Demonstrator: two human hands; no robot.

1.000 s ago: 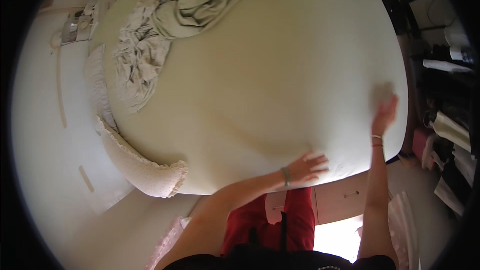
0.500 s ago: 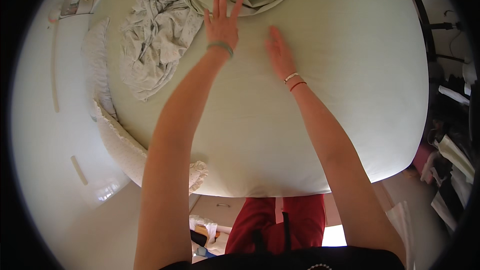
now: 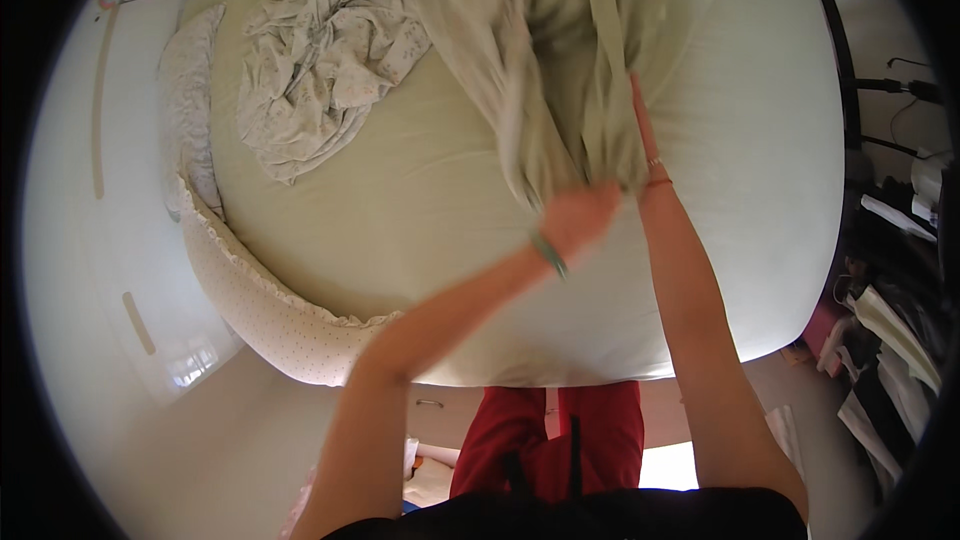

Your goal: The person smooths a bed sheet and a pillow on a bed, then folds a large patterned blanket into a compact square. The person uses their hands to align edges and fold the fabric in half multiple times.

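Note:
A rumpled green bed cover (image 3: 565, 50) with a pale patterned side stretches from the far part of the bed toward me. Its near end narrows into my left hand (image 3: 585, 220), which is closed round the fabric and blurred by motion. My right hand (image 3: 643, 120) is beside the cover's right edge, seen edge-on. Folds partly hide its fingers, so its grip does not show. Bunched patterned fabric (image 3: 320, 70) lies to the left. Below everything is the pale green fitted sheet (image 3: 740, 240) on the mattress.
A ruffled, dotted pillow (image 3: 270, 310) and a grey-white pillow (image 3: 190, 90) line the left edge, beside a glossy white surface (image 3: 75, 240). A dark metal frame (image 3: 848, 90) bounds the right side, with piled clothes and bags (image 3: 890, 360) beyond it.
My left hand has come nearer and to the right, drawing the green cover along. My right hand has shifted right, and the cover now lies against it.

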